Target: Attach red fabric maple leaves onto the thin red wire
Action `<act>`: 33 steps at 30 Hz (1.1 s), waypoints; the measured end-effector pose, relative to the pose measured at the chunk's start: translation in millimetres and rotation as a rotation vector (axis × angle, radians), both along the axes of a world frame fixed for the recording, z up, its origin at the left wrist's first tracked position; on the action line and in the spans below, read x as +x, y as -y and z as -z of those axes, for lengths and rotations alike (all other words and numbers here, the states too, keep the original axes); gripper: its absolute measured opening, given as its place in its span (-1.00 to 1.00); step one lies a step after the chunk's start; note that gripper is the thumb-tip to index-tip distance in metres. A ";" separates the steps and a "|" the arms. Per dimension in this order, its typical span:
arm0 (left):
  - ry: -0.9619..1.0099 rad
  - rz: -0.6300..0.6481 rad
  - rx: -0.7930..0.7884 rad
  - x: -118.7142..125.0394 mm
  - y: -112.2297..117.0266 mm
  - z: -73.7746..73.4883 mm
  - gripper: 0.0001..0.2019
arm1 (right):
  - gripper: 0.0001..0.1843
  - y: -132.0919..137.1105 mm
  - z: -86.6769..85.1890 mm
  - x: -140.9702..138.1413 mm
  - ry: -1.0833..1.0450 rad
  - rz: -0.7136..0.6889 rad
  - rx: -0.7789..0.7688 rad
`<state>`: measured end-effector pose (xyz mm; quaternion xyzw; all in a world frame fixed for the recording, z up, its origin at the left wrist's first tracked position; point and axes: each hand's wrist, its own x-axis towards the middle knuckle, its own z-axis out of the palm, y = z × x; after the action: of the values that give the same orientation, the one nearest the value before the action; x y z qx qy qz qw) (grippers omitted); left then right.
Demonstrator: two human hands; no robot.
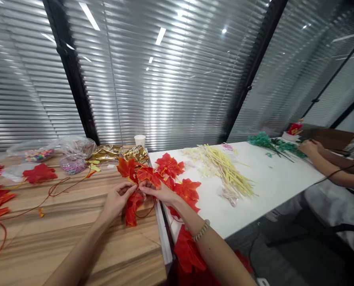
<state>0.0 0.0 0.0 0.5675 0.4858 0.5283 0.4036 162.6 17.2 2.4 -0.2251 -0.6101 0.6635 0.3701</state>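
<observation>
Forearms (86, 246) converge, red leaves (133, 209) held between left hand (119, 197) and right hand (158, 192).

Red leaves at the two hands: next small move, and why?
Probably steady the red leaves with the left hand while the right hand makes a gentle adjusting tug: both hands' fingertips meet closely among the leaves there. Exactly what they pinch is too small to tell.
</observation>
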 end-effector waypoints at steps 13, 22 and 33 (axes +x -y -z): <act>-0.020 0.024 0.021 2.8 4.4 -3.3 -0.73 | -0.76 -3.1 2.5 2.2 0.065 0.188 0.175; -0.158 0.046 0.071 -0.3 4.7 -8.9 -0.75 | -0.74 -4.9 6.1 0.6 0.094 0.213 0.265; -0.107 0.139 0.018 -1.2 5.2 -10.6 -0.75 | -0.69 -1.9 -0.2 4.4 0.061 0.135 0.187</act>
<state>-1.2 -5.2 10.6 0.6308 0.4614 0.4722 0.4077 167.0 19.2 2.6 -0.2502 -0.6637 0.5702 0.4145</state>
